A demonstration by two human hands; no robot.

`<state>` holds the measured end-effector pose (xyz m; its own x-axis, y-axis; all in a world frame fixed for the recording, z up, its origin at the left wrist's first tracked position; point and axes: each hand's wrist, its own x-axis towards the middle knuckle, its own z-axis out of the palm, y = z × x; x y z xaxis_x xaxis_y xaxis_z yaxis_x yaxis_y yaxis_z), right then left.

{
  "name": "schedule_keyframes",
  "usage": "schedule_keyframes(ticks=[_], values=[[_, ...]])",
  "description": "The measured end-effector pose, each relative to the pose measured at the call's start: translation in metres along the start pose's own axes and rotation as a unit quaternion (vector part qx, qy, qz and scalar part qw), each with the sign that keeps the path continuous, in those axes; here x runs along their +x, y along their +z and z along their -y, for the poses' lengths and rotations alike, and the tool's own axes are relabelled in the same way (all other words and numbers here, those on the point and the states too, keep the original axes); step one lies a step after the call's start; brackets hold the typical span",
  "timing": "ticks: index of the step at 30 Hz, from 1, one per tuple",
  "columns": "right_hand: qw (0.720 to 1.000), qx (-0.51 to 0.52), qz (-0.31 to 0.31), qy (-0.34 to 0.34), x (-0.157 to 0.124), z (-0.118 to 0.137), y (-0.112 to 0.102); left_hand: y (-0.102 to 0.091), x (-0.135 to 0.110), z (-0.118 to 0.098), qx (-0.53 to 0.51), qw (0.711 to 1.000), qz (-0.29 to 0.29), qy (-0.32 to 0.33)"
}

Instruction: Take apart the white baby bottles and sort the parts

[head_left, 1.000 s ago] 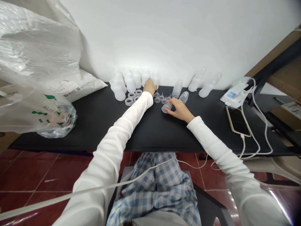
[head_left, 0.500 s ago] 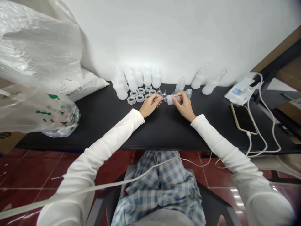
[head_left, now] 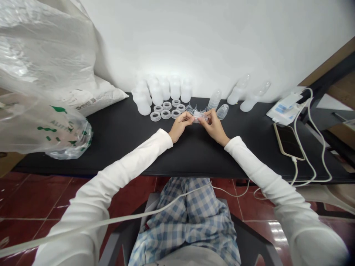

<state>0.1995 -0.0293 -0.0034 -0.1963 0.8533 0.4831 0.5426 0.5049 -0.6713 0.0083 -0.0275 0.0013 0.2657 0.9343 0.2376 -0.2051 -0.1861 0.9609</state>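
Note:
My left hand (head_left: 180,125) and my right hand (head_left: 214,125) meet over the black tabletop, their fingers pinching a small clear plastic bottle part (head_left: 198,117) between them. Its exact shape is partly hidden by my fingers. Just beyond my fingertips stand small clear silicone teats (head_left: 189,108). To the left of those lie several translucent collar rings (head_left: 166,115), with several frosted plastic bottles (head_left: 175,89) behind them. A clear dome cap (head_left: 222,111) lies close to my right hand, and a stack of clear caps (head_left: 214,99) stands beyond it.
Two capped bottles (head_left: 237,90) stand against the white wall. A phone (head_left: 287,141), white cables and a white packet (head_left: 284,109) lie at the right of the table (head_left: 244,157). A plastic bag (head_left: 41,123) and a white sack (head_left: 94,98) sit at the left.
My hands have drawn closer together, and the clear part now lies between both sets of fingers. The dome cap sits slightly further right of my right hand.

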Motion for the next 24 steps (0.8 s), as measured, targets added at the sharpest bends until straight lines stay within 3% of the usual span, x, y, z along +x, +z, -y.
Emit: schedule_keyframes(ticks=[9,13,20,24], values=[[0.983,-0.141,0.021,-0.115,0.002,0.0,0.004,0.001,0.001,-0.01,-0.035,0.999,-0.03,0.015],[0.961,-0.195,0.077,-0.181,0.005,0.005,-0.003,-0.002,0.001,-0.015,-0.03,0.999,-0.027,0.005],[0.946,-0.196,0.152,-0.207,0.004,0.014,-0.016,-0.011,0.005,-0.015,-0.067,0.996,-0.008,-0.05],[0.933,-0.227,0.156,-0.234,0.004,0.013,-0.021,-0.012,0.006,-0.008,-0.04,0.998,-0.001,-0.051]])
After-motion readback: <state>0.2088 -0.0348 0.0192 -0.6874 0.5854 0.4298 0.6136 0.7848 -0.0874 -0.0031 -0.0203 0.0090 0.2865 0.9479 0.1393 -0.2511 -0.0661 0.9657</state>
